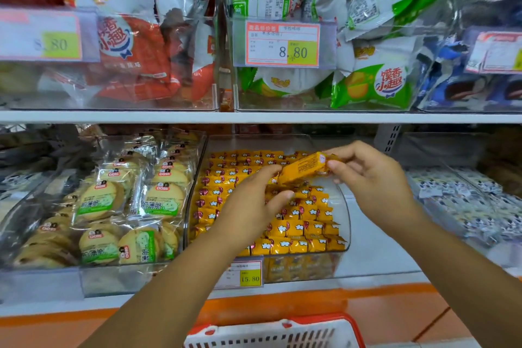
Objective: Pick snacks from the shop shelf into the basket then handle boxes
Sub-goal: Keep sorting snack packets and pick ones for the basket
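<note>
Picking is in hand: the right hand [367,175] pinches one end of a yellow snack pack [303,167] above its clear bin [346,223] on the lower shelf [370,251]; the left hand [254,203] curls at the other end, grip unclear; next it likely needs lowering into the basket [268,333] below.

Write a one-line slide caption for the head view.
At the shelf, the left hand and right hand hold a yellow snack packet by its ends over the clear bin; red basket below.

upper shelf [254,117]: clear bins [282,104] of red packs [132,51] at left, green packs [372,87] at centre, blue packs [463,90] at right
lower shelf [375,251]: bins of biscuits [99,200], yellow sweets [293,229], white packs [457,198]
</note>
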A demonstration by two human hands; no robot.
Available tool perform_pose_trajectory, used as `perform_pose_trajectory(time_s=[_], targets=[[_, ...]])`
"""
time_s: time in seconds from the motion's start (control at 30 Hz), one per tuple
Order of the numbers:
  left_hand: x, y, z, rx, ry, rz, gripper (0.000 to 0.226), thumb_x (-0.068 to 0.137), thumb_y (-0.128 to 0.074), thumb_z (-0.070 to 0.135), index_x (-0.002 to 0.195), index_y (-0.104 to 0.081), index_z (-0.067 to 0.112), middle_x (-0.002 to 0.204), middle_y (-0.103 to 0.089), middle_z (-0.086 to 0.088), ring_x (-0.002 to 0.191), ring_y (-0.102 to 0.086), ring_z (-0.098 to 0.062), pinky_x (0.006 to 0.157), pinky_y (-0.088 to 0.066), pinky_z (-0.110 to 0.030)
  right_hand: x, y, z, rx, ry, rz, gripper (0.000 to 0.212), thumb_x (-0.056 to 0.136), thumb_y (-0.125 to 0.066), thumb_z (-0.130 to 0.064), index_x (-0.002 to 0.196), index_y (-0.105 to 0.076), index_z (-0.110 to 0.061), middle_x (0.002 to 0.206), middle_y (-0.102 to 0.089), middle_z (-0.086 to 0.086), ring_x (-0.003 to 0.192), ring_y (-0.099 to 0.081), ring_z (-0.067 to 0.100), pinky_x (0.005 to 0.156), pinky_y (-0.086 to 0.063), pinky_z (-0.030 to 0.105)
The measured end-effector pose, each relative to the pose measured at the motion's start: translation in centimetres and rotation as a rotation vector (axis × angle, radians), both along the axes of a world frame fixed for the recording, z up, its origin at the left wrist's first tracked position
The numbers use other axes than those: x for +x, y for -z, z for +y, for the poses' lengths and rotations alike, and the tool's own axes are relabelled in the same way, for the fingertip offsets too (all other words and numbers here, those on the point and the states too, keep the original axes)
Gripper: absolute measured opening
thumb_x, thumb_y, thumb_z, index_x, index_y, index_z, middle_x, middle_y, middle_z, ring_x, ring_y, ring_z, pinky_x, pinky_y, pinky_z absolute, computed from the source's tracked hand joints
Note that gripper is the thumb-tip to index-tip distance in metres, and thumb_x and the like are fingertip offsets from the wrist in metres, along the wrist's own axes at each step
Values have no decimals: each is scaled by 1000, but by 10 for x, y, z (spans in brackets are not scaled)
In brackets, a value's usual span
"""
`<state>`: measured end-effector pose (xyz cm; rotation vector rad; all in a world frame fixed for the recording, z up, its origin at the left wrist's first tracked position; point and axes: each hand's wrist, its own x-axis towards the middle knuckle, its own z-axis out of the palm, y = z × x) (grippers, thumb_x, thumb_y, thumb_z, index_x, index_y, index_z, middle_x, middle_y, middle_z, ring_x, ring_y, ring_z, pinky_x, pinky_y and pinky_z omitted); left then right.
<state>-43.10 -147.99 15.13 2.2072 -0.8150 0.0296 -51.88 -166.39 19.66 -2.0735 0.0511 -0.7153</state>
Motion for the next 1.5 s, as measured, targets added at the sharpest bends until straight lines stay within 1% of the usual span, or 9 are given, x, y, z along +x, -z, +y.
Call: perform_pose_trajectory(time_s=[0.1, 0.17, 0.37, 0.7, 0.97, 1.17, 1.3, 1.37, 1.5], targets=[[-19, -11, 23, -279, -36, 193, 35, 94, -61, 37, 126, -48, 38, 120, -65, 10, 97, -65, 0, 69, -49, -11, -18, 6, 12, 231, -45, 15, 17, 94, -61, -4, 85, -64, -18, 89, -75, -6, 74, -71, 11, 72, -58, 27], [-31, -16, 38, -415, 4, 361, 34, 95, -62, 30, 127, -49, 32, 111, -70, 3, 87, -71, -5, 65, -54, -17, -27, 10, 19, 341, -83, 45, 14, 95, -59, -1, 87, -62, -13, 90, -75, 0, 76, -73, 17, 71, -58, 29], [-52, -14, 75, -691, 27, 680, 29, 91, -65, 8, 117, -60, 17, 106, -74, -7, 94, -74, -26, 63, -57, -26, -39, 21, 47, 586, -257, 211, 12, 96, -54, 3, 100, -57, -8, 84, -72, 10, 77, -73, 35, 63, -56, 36], [-50, 1, 91, -783, 56, 707, 43, 75, -69, 11, 118, -64, 10, 107, -75, -11, 97, -73, -28, 73, -60, -27, -37, 37, 57, 669, -342, 246, 48, 64, -78, -29, 100, -59, -5, 97, -74, 20, 90, -74, 34, 76, -60, 30], [-41, 11, 94, -751, 117, 757, 36, 90, -56, 5, 125, -63, 13, 113, -74, -9, 103, -72, -28, 80, -59, -26, -31, 41, 46, 714, -366, 275, 23, 77, -64, -13, 98, -62, -2, 99, -74, 22, 93, -73, 35, 73, -61, 27], [-38, 12, 97, -707, 95, 723, 35, 89, -59, 5, 122, -64, 15, 111, -74, -7, 102, -72, -24, 83, -59, -28, -31, 44, 41, 758, -416, 337, 60, 62, -77, -22, 116, -59, -5, 103, -73, 23, 101, -71, 34, 77, -59, 26], [-40, 14, 94, -655, -56, 601, 21, 97, -55, 18, 101, -72, 6, 101, -76, -12, 94, -74, -23, 83, -60, -33, -31, 50, 46, 685, -326, 315, 38, 60, -86, -41, 82, -70, -14, 92, -73, 12, 93, -73, 33, 80, -61, 32], [-43, 13, 94, -648, -82, 544, 23, 97, -56, 18, 84, -73, 11, 95, -75, -6, 92, -73, -21, 86, -59, -35, -31, 50, 48, 656, -284, 296, 47, 55, -89, -53, 73, -68, -15, 85, -71, 5, 88, -73, 27, 86, -59, 34], [-48, 11, 91, -714, -89, 505, 9, 96, -57, 8, 88, -60, 12, 68, -65, 8, 75, -72, -18, 79, -59, -34, -32, 51, 55, 656, -222, 263, 23, 77, -69, -26, 81, -56, -6, 73, -71, 2, 82, -74, 29, 90, -53, 41]])
